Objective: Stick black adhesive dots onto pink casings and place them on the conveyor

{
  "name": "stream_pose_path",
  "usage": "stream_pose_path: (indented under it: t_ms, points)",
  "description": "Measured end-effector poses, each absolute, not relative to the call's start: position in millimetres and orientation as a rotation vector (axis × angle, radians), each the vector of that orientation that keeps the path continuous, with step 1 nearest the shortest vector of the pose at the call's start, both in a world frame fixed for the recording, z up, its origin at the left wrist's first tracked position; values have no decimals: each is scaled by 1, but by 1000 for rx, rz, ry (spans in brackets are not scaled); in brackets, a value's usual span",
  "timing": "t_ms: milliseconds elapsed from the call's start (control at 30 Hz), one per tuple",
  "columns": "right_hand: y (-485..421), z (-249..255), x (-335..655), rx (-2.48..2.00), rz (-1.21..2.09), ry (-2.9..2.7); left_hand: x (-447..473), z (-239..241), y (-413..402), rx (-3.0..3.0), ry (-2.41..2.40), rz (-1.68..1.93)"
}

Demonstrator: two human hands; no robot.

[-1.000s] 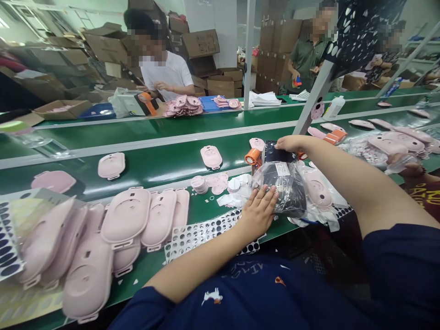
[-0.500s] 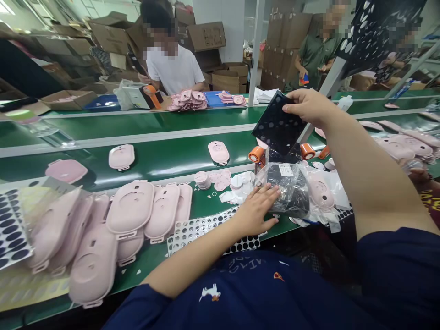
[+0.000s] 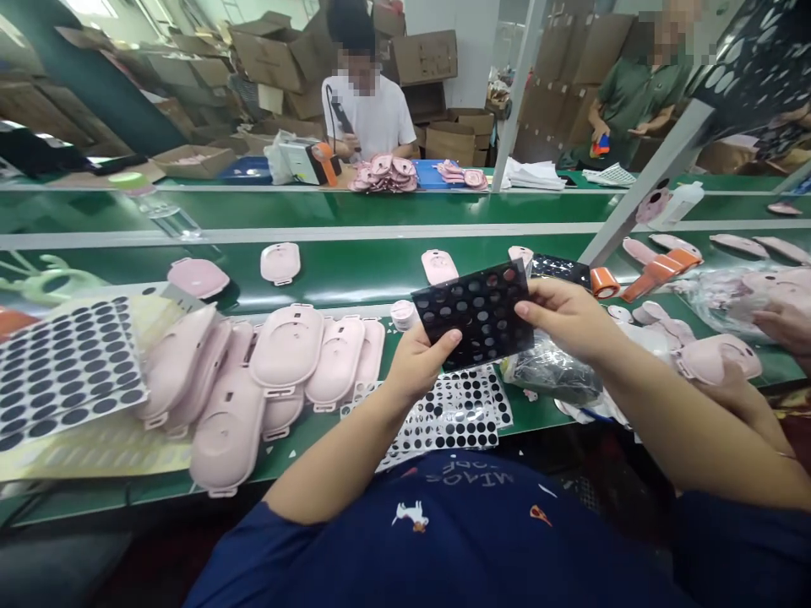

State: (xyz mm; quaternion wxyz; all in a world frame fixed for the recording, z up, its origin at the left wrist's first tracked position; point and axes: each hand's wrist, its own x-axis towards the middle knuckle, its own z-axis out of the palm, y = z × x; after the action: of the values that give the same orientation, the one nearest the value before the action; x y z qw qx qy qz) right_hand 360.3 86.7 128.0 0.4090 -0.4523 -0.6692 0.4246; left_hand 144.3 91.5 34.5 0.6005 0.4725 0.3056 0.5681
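Between my two hands is a thin black sheet (image 3: 476,314) covered in rows of round dots or holes, held tilted above the bench. My left hand (image 3: 418,359) pinches its left lower edge, thumb on top. My right hand (image 3: 561,317) grips the right edge, thumb on the near face. Below the sheet lie white sheets of black round stickers (image 3: 459,414). A clear plastic bag with dark contents (image 3: 554,371) rests under my right wrist. Pink oval plastic covers (image 3: 288,350) are heaped to the left of my left hand.
More sticker sheets (image 3: 63,363) lie at the far left. Pink covers (image 3: 280,263) sit on the green conveyor (image 3: 355,262). Orange tape dispensers (image 3: 662,274) stand at the right. A neighbour's hand (image 3: 738,393) is near a pink cover at right. Across the line, a person in white (image 3: 373,114) works.
My right hand has brought the black sheet down and left from its raised position. My left hand has left the plastic bag and taken the sheet's other edge. The view has shifted.
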Motion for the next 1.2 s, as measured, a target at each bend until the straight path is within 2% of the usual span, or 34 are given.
stream_pose_path:
  t_ms: [200, 367, 533, 733, 900, 1033, 1200]
  points:
    - [42, 93, 333, -1146, 1048, -1613, 96, 21, 62, 1219, 757, 1106]
    - [31, 77, 315, -1205, 816, -1658, 53, 27, 57, 1377, 612, 925]
    - [30, 84, 298, -1209, 638, -1956, 30, 57, 64, 1494, 686, 1146]
    - [27, 88, 279, -1151, 615, -2032, 52, 77, 56, 1972, 907, 1020]
    - [28, 75, 292, -1296, 587, -1803, 52, 64, 60, 1651, 849, 1315]
    - [27, 65, 299, -1317, 629, -1686, 51, 59, 67, 1493, 758, 1301]
    - [20, 70, 296, -1278, 385, -1897, 56, 62, 65, 1490, 767, 1334]
